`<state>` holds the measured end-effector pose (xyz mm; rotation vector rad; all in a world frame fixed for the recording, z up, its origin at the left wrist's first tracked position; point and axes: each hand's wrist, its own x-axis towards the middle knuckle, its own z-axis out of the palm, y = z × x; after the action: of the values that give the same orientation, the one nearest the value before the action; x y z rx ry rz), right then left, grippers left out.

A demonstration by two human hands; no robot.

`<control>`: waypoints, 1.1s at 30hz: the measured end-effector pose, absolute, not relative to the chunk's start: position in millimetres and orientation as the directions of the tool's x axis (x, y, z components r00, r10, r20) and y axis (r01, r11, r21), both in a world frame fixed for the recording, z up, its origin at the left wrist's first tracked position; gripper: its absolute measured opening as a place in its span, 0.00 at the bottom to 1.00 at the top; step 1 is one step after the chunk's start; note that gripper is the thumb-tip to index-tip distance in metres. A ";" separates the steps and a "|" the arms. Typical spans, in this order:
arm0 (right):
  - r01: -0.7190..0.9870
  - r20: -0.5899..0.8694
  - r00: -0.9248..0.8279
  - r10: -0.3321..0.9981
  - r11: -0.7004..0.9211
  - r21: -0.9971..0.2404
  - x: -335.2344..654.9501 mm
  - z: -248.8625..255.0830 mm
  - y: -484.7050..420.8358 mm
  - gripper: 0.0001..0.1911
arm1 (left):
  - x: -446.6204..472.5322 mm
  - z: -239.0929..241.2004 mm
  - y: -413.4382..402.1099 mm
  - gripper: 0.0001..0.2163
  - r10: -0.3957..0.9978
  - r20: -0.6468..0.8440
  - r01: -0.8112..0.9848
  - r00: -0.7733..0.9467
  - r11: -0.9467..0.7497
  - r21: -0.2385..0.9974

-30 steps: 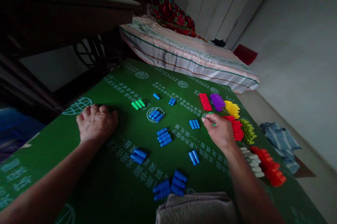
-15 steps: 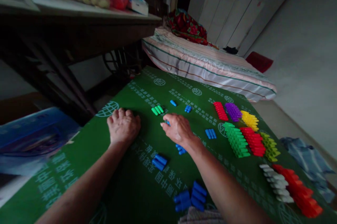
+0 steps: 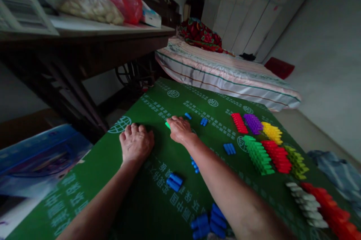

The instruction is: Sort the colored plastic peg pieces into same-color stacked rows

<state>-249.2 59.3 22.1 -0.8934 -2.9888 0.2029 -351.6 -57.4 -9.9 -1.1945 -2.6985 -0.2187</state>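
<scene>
My left hand (image 3: 137,145) rests knuckles-up on the green printed cloth (image 3: 158,93), fingers curled under. My right hand (image 3: 179,129) reaches across beside it and covers the small green pegs (image 3: 167,124); only one tip shows at its far-left edge. Whether the fingers grip them I cannot tell. Small groups of blue pegs (image 3: 174,181) lie around my forearm, more blue pegs (image 3: 229,148) to its right and blue pegs (image 3: 210,222) at the near edge.
Rows of stacked pegs line the right side: red (image 3: 238,122), purple (image 3: 253,123), yellow (image 3: 272,132), green (image 3: 257,153), red (image 3: 276,155), white (image 3: 306,204). A dark table (image 3: 93,40) stands at the left, a striped mattress (image 3: 225,72) behind the cloth.
My right hand moved from the stacked rows on the right, across the cloth to the left, onto the green pegs. The left hand stayed in place. The view tilted up.
</scene>
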 end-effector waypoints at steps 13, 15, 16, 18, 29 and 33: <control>0.588 -0.047 -0.809 0.586 0.805 -0.076 -184.9 30.2 50.0 0.15 | -356.8 -3.1 -50.2 0.28 0.731 0.135 0.741 -0.669 0.670 0.050; 0.615 -0.077 -0.789 0.610 0.785 -0.074 -177.5 35.0 45.5 0.11 | -355.6 -0.7 -50.0 0.29 0.727 0.120 0.735 -0.676 0.676 0.048; 0.624 -0.103 -0.781 0.616 0.778 -0.077 -174.7 36.8 43.3 0.09 | -355.1 0.3 -50.0 0.29 0.725 0.115 0.733 -0.679 0.678 0.053; 0.635 -0.132 -0.771 0.623 0.767 -0.086 -170.1 39.0 39.4 0.11 | -354.4 1.8 -50.1 0.30 0.728 0.107 0.736 -0.677 0.674 0.065; 0.440 -0.063 -0.898 0.436 0.892 -0.099 -152.1 33.9 46.0 0.15 | -352.7 4.3 -50.7 0.31 0.733 0.130 0.743 -0.668 0.667 0.057; 0.504 -0.029 -0.863 0.504 0.857 -0.109 -161.8 23.0 46.9 0.10 | -354.4 1.6 -50.3 0.29 0.735 0.147 0.746 -0.662 0.664 0.040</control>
<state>-161.8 46.9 23.0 -0.8211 -3.0263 0.1779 -354.4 -50.3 1.6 -1.2319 -2.7566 -0.1471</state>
